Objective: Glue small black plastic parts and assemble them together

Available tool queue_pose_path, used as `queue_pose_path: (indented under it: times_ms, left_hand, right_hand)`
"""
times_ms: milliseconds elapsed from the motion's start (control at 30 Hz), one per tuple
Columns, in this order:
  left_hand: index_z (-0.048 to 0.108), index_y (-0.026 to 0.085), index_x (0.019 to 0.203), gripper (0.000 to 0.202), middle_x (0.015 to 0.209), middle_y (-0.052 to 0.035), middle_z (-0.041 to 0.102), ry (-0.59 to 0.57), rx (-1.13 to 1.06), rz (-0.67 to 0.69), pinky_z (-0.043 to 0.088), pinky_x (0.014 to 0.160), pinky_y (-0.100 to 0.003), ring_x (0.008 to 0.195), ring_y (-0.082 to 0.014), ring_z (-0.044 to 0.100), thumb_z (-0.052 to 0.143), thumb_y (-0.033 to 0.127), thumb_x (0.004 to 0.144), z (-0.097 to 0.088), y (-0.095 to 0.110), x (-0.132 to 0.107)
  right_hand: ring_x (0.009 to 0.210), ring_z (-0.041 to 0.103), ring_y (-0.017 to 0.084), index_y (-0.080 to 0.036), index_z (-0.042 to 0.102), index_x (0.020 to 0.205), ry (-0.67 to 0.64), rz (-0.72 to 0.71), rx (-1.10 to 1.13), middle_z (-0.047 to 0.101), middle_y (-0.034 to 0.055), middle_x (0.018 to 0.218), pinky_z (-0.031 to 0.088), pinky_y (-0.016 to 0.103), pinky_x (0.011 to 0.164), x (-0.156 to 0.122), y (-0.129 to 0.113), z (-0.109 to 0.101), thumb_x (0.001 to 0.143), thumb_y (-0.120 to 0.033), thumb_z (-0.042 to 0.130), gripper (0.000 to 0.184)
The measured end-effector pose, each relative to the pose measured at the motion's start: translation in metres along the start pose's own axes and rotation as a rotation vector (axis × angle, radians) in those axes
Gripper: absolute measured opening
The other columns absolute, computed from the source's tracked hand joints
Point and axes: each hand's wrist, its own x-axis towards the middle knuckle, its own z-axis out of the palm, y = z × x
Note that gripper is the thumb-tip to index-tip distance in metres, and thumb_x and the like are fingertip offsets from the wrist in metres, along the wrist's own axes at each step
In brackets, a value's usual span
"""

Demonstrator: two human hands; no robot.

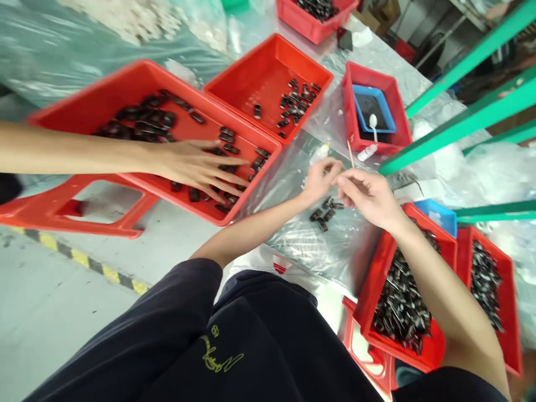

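Above the plastic-covered worktop, my left hand (321,178) is closed, its fingertips meeting those of my right hand. What it pinches, if anything, is hidden. A thin pale stick (350,153) points up from the closed fingers of my right hand (365,194). Below the hands lies a small group of glossy dark parts (325,214) on the plastic sheet (310,245). Just behind my left hand is a white squeeze bottle (320,152). A small white bottle (367,152) leans at the red bin with the blue tray (389,120) and a white spoon (373,124).
Another person's hand (201,167) reaches from the left over dark parts in a large red bin (255,139). Behind it stands another red bin (234,78) with parts. Red bins of dark parts (404,301) flank my right arm. Green metal bars (460,117) cross at right.
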Motion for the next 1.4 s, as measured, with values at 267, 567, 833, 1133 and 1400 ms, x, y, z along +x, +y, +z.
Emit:
queue_pose_path:
  times_ms: [267,567,833,1133,1400]
  left_hand:
    - [0.068,0.019,0.076,0.029,0.077,-0.0007,0.072,0.115,-0.177,-0.054,0.048,0.076,-0.028,0.073,-0.0137,0.063,0.064,0.03,0.102,-0.003,-0.002,0.006]
    - [0.069,0.019,0.077,0.027,0.077,-0.0011,0.071,0.059,-0.121,-0.053,0.047,0.073,-0.028,0.07,-0.014,0.059,0.06,0.025,0.102,-0.01,-0.001,0.011]
    - [0.074,0.02,0.093,0.016,0.092,-0.0063,0.074,-0.579,0.371,0.452,0.05,0.084,-0.034,0.092,-0.0225,0.068,0.06,0.023,0.098,-0.01,0.023,-0.028]
    - [0.079,0.019,0.099,0.017,0.103,-0.0096,0.078,-1.079,0.577,0.792,0.05,0.088,-0.036,0.101,-0.0256,0.07,0.062,0.018,0.1,0.008,0.02,-0.068]
    - [0.075,0.02,0.108,0.018,0.103,-0.0084,0.078,-0.923,0.448,0.534,0.05,0.085,-0.034,0.096,-0.0234,0.072,0.058,0.02,0.101,0.003,0.023,-0.055]
  right_hand:
    - [0.12,0.064,0.034,-0.017,0.068,0.133,-0.213,-0.102,-0.946,0.071,0.0165,0.132,0.054,0.046,0.1,-0.051,0.066,0.006,0.097,-0.011,0.062,0.037]
    - [0.115,0.062,0.034,-0.015,0.073,0.116,-0.277,-0.163,-1.086,0.074,0.0174,0.12,0.05,0.044,0.094,-0.053,0.08,0.018,0.103,-0.016,0.054,0.023]
    - [0.067,0.06,0.018,-0.022,0.063,0.095,0.329,0.103,-0.262,0.069,0.0022,0.079,0.049,0.032,0.065,-0.085,0.075,-0.015,0.104,-0.044,0.057,0.024]
    - [0.063,0.058,0.014,-0.022,0.066,0.095,0.44,0.185,0.116,0.069,0.0017,0.08,0.05,0.03,0.061,-0.116,0.069,0.002,0.092,-0.074,0.068,0.052]
    - [0.065,0.062,0.016,-0.022,0.068,0.095,0.509,0.162,0.085,0.071,0.0033,0.083,0.052,0.03,0.06,-0.118,0.087,0.01,0.096,-0.064,0.068,0.042]
